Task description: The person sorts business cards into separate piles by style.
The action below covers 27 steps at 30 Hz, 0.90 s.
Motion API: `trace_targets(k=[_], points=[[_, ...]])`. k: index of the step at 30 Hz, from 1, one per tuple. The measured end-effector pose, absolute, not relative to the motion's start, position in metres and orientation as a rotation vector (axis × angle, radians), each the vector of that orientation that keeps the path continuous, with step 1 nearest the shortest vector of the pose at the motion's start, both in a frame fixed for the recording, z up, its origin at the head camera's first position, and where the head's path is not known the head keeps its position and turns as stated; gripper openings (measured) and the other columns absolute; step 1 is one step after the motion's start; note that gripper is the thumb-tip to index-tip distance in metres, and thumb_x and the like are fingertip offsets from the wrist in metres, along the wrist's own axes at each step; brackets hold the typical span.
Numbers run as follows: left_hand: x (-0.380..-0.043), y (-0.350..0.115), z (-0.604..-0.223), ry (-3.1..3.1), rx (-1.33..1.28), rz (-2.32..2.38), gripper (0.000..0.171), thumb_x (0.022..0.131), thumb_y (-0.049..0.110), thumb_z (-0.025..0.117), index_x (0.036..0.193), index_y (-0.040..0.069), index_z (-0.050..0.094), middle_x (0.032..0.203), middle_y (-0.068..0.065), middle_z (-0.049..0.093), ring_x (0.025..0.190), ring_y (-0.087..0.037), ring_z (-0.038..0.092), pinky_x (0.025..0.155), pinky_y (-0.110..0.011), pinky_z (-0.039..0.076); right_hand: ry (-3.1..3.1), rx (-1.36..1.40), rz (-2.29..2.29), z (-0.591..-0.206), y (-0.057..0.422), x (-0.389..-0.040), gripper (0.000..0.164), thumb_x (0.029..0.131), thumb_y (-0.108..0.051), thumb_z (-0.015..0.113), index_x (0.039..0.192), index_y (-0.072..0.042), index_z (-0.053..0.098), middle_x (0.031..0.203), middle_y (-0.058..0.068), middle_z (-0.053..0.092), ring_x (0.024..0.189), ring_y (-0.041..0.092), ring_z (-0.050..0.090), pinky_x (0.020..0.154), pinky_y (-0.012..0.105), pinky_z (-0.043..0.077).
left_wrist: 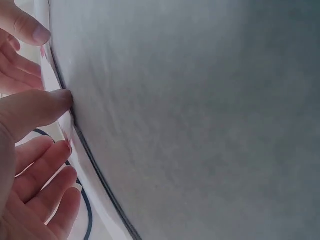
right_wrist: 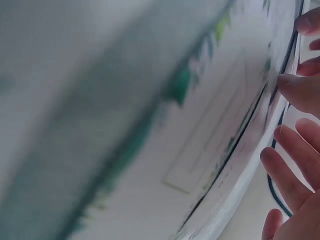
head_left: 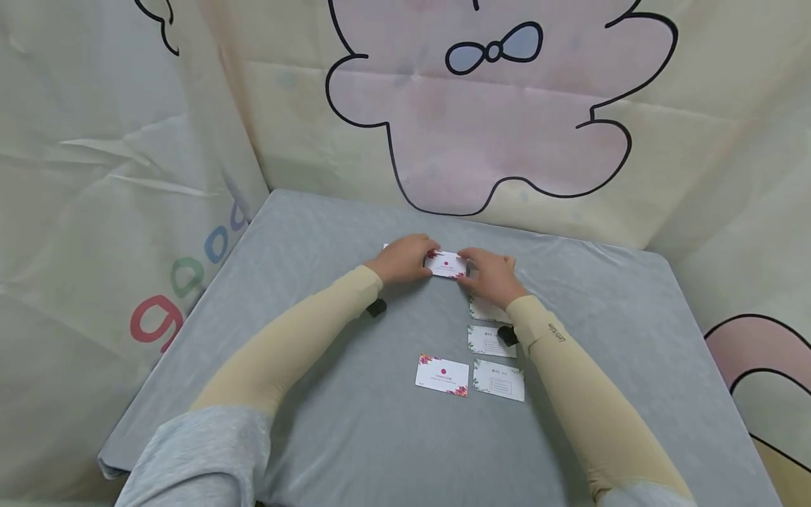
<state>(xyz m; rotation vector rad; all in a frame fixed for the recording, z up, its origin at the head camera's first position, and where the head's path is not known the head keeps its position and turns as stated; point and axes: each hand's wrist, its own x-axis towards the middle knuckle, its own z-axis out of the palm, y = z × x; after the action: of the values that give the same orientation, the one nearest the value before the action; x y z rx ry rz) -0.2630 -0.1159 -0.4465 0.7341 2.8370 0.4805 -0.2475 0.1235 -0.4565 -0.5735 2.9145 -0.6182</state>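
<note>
Near the far side of the table, both hands hold a white business card with red floral corners [head_left: 446, 264] between them. My left hand [head_left: 405, 258] pinches its left edge, and my right hand [head_left: 491, 274] pinches the right edge. In the left wrist view the left thumb [left_wrist: 60, 102] presses the near side, with the fingers spread behind. The right thumb [right_wrist: 295, 87] does likewise in the right wrist view. Just below the right hand lies a card with green leaf corners [head_left: 486, 310], partly covered by the hand and wrist.
Two more green-leaf cards [head_left: 488, 341] [head_left: 499, 380] continue the column toward me. Left of the nearest lies another red-floral card [head_left: 442, 374]. A white corner [head_left: 386, 246] peeks out behind the left hand. The grey cloth-covered table [head_left: 329, 436] meets a printed curtain [head_left: 507, 141] at the back.
</note>
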Motion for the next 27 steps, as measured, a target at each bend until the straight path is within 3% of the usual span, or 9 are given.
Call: trace_targets(k=[8,17,27], points=[[-0.278,-0.114,-0.452,2.857,0.697,0.475,0.056,0.101,0.028,0.077,0.153,0.011,0.061,0.138,-0.005,0.068,0.126,-0.020,0.062,0.118,-0.042,0.050,2.885,-0.533,-0.695,-0.460,0.123,-0.268,0.055,0.098,-0.024,0.079,0.148,-0.011,0.062,0.152,0.013,0.066,0.143,0.036,0.059,0.102,0.059,0.027],[-0.283,-0.111,-0.447,2.838,0.703,0.451,0.059,0.101,0.027,0.077,0.154,0.011,0.059,0.137,-0.004,0.067,0.122,-0.018,0.061,0.116,-0.040,0.051,2.869,-0.512,-0.701,-0.457,0.125,-0.269,0.056,0.099,-0.024,0.079,0.150,-0.011,0.061,0.154,0.014,0.064,0.146,0.038,0.056,0.103,0.061,0.027],[-0.283,-0.108,-0.450,2.819,0.655,0.468,0.059,0.102,0.029,0.076,0.155,0.010,0.058,0.141,-0.005,0.068,0.127,-0.019,0.061,0.120,-0.043,0.049,2.845,-0.458,-0.683,-0.458,0.126,-0.268,0.055,0.100,-0.027,0.077,0.150,-0.011,0.061,0.155,0.015,0.063,0.147,0.039,0.054,0.106,0.062,0.027]])
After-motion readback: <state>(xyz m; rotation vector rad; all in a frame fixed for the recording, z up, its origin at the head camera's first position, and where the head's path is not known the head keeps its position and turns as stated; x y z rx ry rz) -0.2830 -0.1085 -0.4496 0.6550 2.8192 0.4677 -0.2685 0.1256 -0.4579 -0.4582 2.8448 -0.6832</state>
